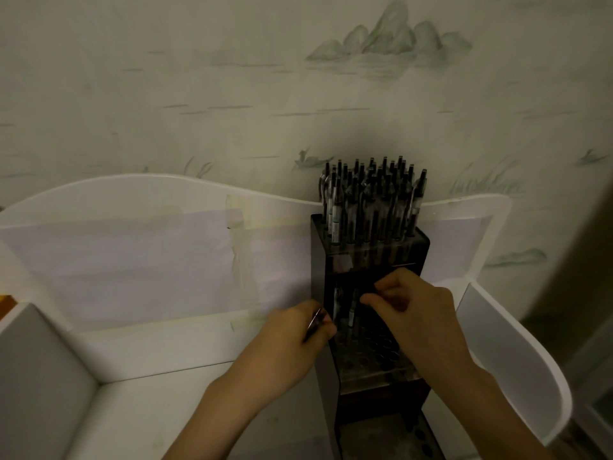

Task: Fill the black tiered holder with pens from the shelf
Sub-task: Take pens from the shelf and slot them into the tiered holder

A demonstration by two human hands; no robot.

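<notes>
Left of the black tiered acrylic pen holder [371,327], a taped sheet of pale paper [132,260] covered the white shelf's curved back panel [166,187]. The left hand [285,340], just beside the holder's left wall, gripped a dark pen or several [315,322] — how many I could not tell. The holder's top tier stood packed with dark pens [371,194]; the middle tier held only a few, its front holes open. The right hand [411,303] hovered there with fingers pinched, seemingly seating a pen. This looked like mid-filling — next, a pen should pass across and drop upright into an empty hole. Behind rose pale wallpaper [298,94] painted with green hills.
</notes>
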